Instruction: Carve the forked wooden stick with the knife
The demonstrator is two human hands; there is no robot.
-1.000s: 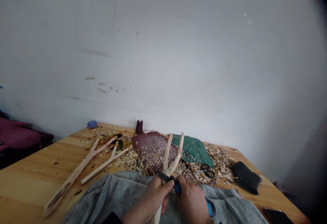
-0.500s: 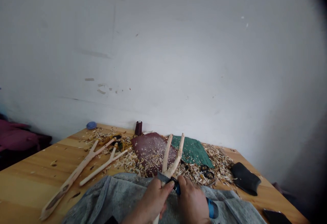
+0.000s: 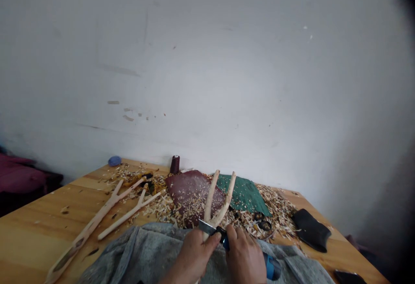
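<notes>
My left hand (image 3: 191, 256) is closed round the stem of a pale forked stick (image 3: 218, 202), whose two prongs point up and away from me. The thumb presses against the back of a knife blade (image 3: 206, 227). My right hand (image 3: 244, 258) grips the knife's blue handle (image 3: 271, 269), and the blade sits across the stick just below the fork. Both hands are over a grey cloth (image 3: 145, 253) at the table's near edge.
Two more peeled forked sticks (image 3: 97, 217) lie on the wooden table (image 3: 29, 232) at left. Wood shavings (image 3: 275, 215) cover a maroon sheet (image 3: 191, 189) and a green sheet (image 3: 246, 193). A black pouch (image 3: 310, 228) lies at right, a dark spool (image 3: 175, 164) by the wall.
The view has shifted slightly, so hands and stick sit a bit lower in frame. The blade stays at the fork; the grips are unchanged.
</notes>
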